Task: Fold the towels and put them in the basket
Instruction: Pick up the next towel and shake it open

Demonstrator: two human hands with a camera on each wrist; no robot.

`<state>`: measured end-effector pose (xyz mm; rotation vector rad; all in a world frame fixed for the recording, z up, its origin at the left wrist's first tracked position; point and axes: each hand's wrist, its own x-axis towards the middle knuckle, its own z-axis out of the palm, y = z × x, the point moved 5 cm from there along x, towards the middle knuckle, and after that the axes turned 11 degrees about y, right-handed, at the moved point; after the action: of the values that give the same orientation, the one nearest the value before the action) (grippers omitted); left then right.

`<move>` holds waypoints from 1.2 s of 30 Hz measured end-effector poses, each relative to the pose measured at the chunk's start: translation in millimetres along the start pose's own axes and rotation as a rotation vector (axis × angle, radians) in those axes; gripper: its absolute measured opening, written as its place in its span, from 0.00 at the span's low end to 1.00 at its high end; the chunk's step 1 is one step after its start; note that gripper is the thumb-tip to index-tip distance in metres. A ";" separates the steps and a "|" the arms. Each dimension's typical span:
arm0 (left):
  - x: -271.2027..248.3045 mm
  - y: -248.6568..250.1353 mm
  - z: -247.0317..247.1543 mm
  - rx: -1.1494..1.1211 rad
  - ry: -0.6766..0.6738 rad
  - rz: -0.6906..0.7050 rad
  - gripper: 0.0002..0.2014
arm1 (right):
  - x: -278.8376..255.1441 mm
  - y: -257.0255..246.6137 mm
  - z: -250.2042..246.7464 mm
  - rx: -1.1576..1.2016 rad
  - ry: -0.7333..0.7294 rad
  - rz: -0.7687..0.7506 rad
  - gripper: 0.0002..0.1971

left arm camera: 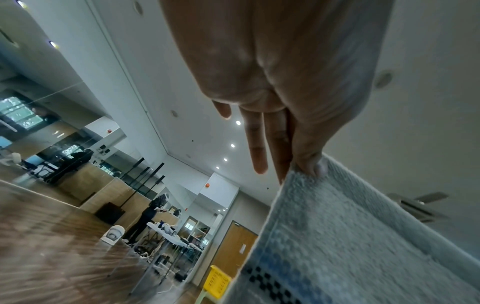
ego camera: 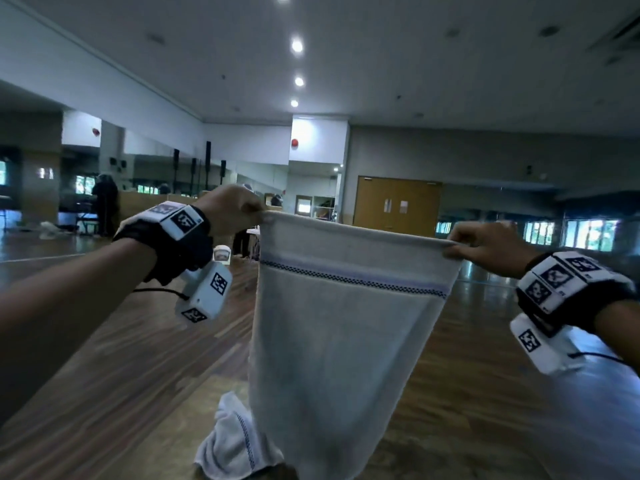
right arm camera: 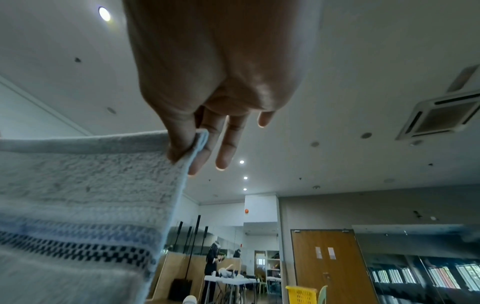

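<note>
Both hands hold up 1 white towel (ego camera: pixel 332 341) by its top corners: left hand (ego camera: pixel 230 209) pinching 1 corner, right hand (ego camera: pixel 485 245) the other. It hangs above a crumpled towel (ego camera: pixel 232 441) on the table (ego camera: pixel 138 427). Far off stands a yellow basket (left arm camera: pixel 217 282).

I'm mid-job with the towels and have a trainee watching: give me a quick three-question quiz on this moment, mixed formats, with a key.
1. True or false: the held towel hangs from both top corners, one pinched by the left hand, the other by the right hand.
2. Multiple choice: the second towel is A) folded in the basket, B) crumpled low behind the held one, C) draped over an arm.
3. Fill in: the basket, seen from the wrist views, is coloured ____.

Key: 1 true; 2 B; 3 yellow.
</note>
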<state>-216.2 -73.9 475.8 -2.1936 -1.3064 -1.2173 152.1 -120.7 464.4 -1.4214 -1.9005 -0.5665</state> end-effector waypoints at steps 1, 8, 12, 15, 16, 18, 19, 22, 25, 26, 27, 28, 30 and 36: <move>0.5 3.4 -8.6 -0.013 0.000 0.003 0.11 | 1.6 -2.0 -12.0 0.028 0.020 0.007 0.04; 12.4 27.3 -71.7 -0.005 0.087 -0.015 0.13 | 15.7 -20.4 -94.2 0.058 0.218 -0.013 0.04; 21.1 40.2 -94.3 0.020 0.140 -0.019 0.12 | 23.8 -19.4 -129.0 0.097 0.291 -0.008 0.05; 27.9 45.7 -99.2 0.034 0.141 -0.012 0.14 | 29.7 -11.3 -139.1 0.120 0.294 0.025 0.07; 29.9 45.5 -96.9 0.051 0.132 -0.014 0.15 | 31.4 -8.5 -137.3 0.128 0.291 0.032 0.07; 32.9 40.9 -84.6 0.091 0.105 -0.028 0.15 | 31.6 -5.2 -124.5 0.143 0.265 0.035 0.06; 33.5 36.4 -74.4 0.104 0.084 -0.035 0.15 | 31.0 -2.5 -114.0 0.140 0.245 0.042 0.05; 31.7 16.0 -28.1 0.094 -0.007 -0.023 0.15 | 25.8 11.2 -69.4 0.117 0.151 0.062 0.07; 22.1 -6.8 27.3 0.084 -0.088 -0.029 0.12 | 18.4 29.8 -16.4 0.052 0.066 0.059 0.10; 16.6 -13.1 45.0 0.072 -0.110 -0.040 0.11 | 15.4 36.2 1.7 0.039 0.030 0.071 0.10; 12.6 -18.1 61.6 0.058 -0.121 -0.040 0.11 | 11.9 41.2 17.7 0.024 -0.001 0.085 0.10; 9.8 -22.3 74.5 0.050 -0.121 -0.038 0.11 | 10.1 47.5 31.2 0.015 -0.019 0.091 0.08; 9.6 -27.6 91.1 0.028 -0.079 -0.039 0.11 | 10.8 60.9 48.1 0.034 -0.017 0.090 0.06; 45.0 -22.9 82.7 -0.171 0.198 -0.091 0.10 | 40.2 67.9 22.7 0.041 0.245 0.140 0.10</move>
<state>-183.1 15.7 459.3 -2.0793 -1.2748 -1.5907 204.0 -58.0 475.1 -1.3785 -1.5988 -0.6006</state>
